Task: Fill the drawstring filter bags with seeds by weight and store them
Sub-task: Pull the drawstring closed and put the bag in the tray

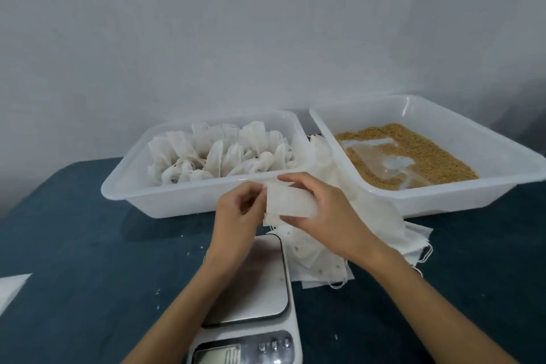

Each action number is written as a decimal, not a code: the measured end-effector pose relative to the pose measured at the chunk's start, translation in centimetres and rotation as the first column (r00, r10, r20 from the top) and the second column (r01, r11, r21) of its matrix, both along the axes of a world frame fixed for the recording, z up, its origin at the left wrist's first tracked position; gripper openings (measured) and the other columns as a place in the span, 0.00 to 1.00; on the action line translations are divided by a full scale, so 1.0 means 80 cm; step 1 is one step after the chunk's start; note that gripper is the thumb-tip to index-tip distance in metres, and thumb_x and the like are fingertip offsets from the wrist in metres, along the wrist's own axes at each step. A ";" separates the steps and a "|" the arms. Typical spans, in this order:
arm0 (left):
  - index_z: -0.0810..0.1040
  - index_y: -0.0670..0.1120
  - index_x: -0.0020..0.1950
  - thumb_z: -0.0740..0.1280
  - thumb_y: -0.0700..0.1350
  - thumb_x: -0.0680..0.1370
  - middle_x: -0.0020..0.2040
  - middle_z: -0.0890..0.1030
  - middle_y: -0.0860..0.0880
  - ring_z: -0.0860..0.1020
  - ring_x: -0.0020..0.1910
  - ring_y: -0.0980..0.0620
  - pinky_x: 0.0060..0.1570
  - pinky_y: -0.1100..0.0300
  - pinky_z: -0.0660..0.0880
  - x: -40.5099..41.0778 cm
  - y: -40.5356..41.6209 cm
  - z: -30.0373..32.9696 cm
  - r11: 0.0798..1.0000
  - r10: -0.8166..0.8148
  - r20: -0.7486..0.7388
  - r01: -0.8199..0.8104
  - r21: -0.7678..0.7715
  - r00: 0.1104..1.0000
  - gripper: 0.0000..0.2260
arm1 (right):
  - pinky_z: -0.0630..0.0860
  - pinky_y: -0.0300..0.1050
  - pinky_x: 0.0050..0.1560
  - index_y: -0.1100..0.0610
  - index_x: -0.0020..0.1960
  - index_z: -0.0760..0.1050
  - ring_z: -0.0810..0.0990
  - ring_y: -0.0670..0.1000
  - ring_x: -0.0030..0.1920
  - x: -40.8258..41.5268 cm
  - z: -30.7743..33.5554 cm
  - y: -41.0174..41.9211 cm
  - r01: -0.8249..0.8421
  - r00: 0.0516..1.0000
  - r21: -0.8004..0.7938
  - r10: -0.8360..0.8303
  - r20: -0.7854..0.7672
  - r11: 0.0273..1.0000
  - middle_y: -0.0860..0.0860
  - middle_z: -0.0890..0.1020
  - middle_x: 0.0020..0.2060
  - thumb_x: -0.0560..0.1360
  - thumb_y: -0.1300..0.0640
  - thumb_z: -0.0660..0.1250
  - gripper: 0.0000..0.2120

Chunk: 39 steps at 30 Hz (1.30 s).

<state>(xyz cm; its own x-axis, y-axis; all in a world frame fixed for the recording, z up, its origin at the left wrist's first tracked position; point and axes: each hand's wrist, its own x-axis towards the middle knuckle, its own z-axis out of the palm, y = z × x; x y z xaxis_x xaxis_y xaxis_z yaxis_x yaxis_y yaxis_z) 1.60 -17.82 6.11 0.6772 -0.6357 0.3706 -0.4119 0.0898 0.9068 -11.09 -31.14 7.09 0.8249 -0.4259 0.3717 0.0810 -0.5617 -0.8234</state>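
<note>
An empty white filter bag point(288, 204) is held in the air above the far end of the kitchen scale point(251, 284). My left hand point(236, 216) pinches its left edge. My right hand point(319, 207) grips it from the right, fingers over the top and thumb underneath. A white tub point(124, 186) at the back left holds several filled, tied bags point(218, 154). At the back right, a second white tub point(499, 154) holds brown seeds point(419, 142) and a clear plastic scoop point(381, 156). The scale's platform is bare.
A loose pile of flat empty bags point(325, 254) with strings lies on the dark blue cloth point(88, 245) between the scale and the seed tub. A white sheet corner point(11, 287) shows at the left edge. A grey wall stands behind the tubs.
</note>
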 end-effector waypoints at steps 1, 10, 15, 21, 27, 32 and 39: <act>0.84 0.42 0.48 0.66 0.39 0.84 0.36 0.81 0.48 0.75 0.34 0.57 0.37 0.63 0.72 0.002 0.003 -0.002 1.000 0.001 -0.017 -0.001 0.002 1.000 0.08 | 0.80 0.42 0.55 0.47 0.62 0.79 0.81 0.43 0.55 0.002 -0.003 -0.001 -0.005 1.000 0.051 0.003 0.031 0.999 0.40 0.83 0.53 0.73 0.62 0.75 0.20; 0.86 0.38 0.49 0.75 0.40 0.77 0.38 0.85 0.46 0.80 0.37 0.54 0.41 0.63 0.78 -0.011 0.013 0.002 0.980 -0.177 -0.318 0.196 0.031 0.932 0.05 | 0.84 0.51 0.47 0.65 0.56 0.81 0.86 0.60 0.50 0.004 -0.008 0.003 -0.057 0.988 0.565 -0.037 0.153 0.823 0.59 0.86 0.49 0.81 0.51 0.65 0.16; 0.84 0.38 0.44 0.74 0.42 0.78 0.32 0.79 0.49 0.75 0.33 0.54 0.38 0.62 0.75 -0.011 0.014 0.004 0.992 -0.107 -0.340 0.122 0.022 0.934 0.07 | 0.80 0.41 0.45 0.48 0.60 0.72 0.79 0.50 0.44 0.004 -0.017 0.011 0.380 0.898 0.042 -0.379 0.225 0.924 0.43 0.77 0.50 0.77 0.57 0.72 0.14; 0.78 0.29 0.46 0.72 0.46 0.79 0.31 0.74 0.44 0.70 0.32 0.52 0.39 0.58 0.70 -0.019 0.014 0.009 0.986 -0.165 -0.221 0.168 -0.006 0.961 0.18 | 0.81 0.52 0.47 0.49 0.52 0.78 0.83 0.53 0.46 0.003 -0.017 0.018 0.034 0.969 -0.004 -0.032 0.244 0.999 0.46 0.83 0.46 0.78 0.47 0.71 0.07; 0.78 0.32 0.42 0.69 0.51 0.77 0.32 0.75 0.41 0.70 0.31 0.53 0.36 0.61 0.71 -0.017 0.013 0.008 0.968 -0.249 -0.173 0.241 -0.066 0.953 0.20 | 0.82 0.50 0.51 0.55 0.50 0.79 0.87 0.58 0.45 0.003 -0.013 0.024 -0.230 0.961 0.349 0.155 0.228 0.909 0.56 0.86 0.43 0.74 0.55 0.77 0.09; 0.82 0.41 0.47 0.68 0.52 0.79 0.34 0.75 0.47 0.71 0.32 0.54 0.37 0.62 0.71 -0.011 0.012 0.001 0.960 -0.280 -0.141 0.274 -0.057 0.950 0.14 | 0.81 0.42 0.48 0.62 0.46 0.81 0.84 0.53 0.43 0.001 -0.006 0.013 -0.158 0.975 0.437 0.070 0.210 0.885 0.56 0.85 0.41 0.74 0.61 0.75 0.05; 0.77 0.38 0.45 0.65 0.48 0.83 0.33 0.73 0.44 0.71 0.33 0.51 0.39 0.51 0.70 -0.020 0.010 -0.001 0.964 -0.261 -0.057 0.263 0.030 0.964 0.15 | 0.79 0.38 0.46 0.56 0.51 0.73 0.83 0.48 0.44 0.003 -0.010 0.012 -0.123 0.971 0.338 0.044 0.234 0.933 0.50 0.82 0.41 0.79 0.61 0.71 0.06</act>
